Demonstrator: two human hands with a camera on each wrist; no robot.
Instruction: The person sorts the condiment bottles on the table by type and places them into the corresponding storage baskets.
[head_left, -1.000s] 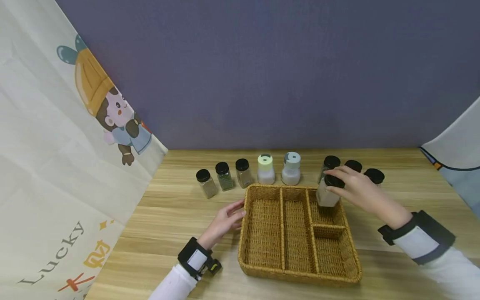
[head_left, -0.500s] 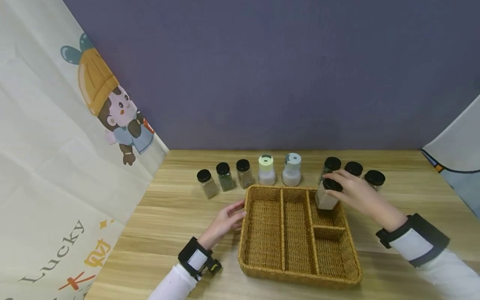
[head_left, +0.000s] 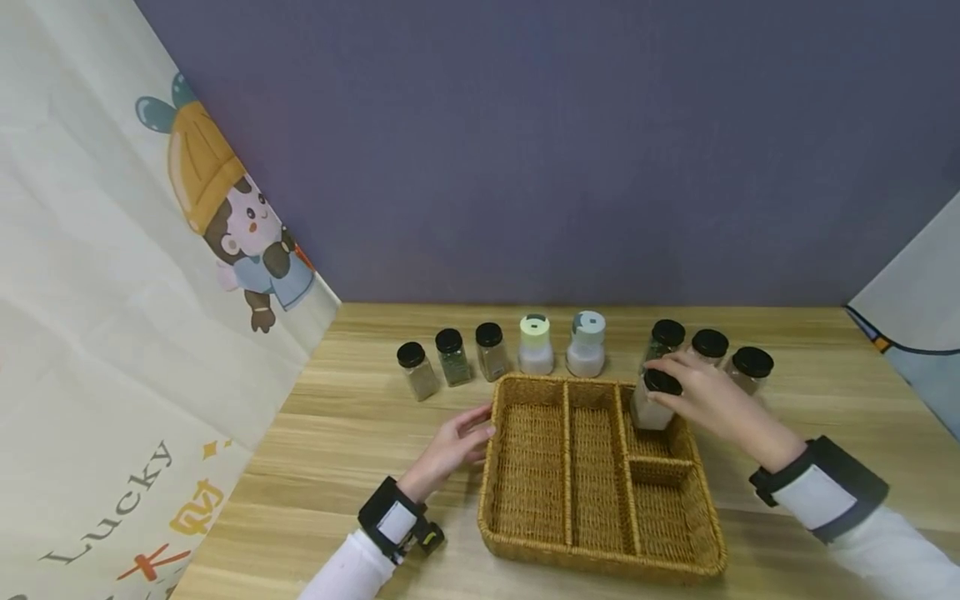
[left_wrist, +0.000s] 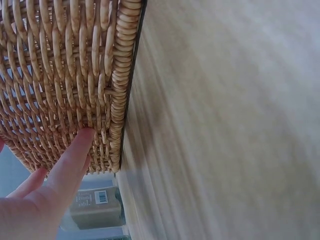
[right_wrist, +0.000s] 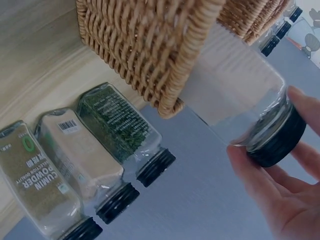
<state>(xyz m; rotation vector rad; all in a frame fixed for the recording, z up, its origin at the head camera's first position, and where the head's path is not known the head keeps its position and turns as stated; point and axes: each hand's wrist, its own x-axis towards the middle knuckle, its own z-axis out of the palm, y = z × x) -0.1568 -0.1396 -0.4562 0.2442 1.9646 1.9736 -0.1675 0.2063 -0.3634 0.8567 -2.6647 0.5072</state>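
My right hand (head_left: 708, 400) pinches a clear spice jar (right_wrist: 240, 90) of pale powder just below its black lid (right_wrist: 280, 135). In the head view the jar stands in the back right compartment of the wicker basket (head_left: 567, 467), its lower part behind the rim in the right wrist view. My left hand (head_left: 450, 450) rests on the basket's left wall, fingers straight; one fingertip (left_wrist: 85, 135) touches the weave in the left wrist view. Behind my right hand are a jar of green herbs (right_wrist: 115, 120), a jar of pale powder (right_wrist: 80, 150) and a cumin powder jar (right_wrist: 37, 180).
Three black-lidded spice jars (head_left: 453, 357) stand behind the basket's left corner. Next to them are a yellow-topped shaker (head_left: 536, 346) and a grey-topped shaker (head_left: 587, 346). A dark blue panel (head_left: 525, 167) rises behind the wooden table (head_left: 322, 467), with a printed curtain (head_left: 97, 333) at left.
My right hand has lowered the pale powder jar deeper into the back right compartment. The left hand stays on the basket wall, and the head view has shifted slightly.
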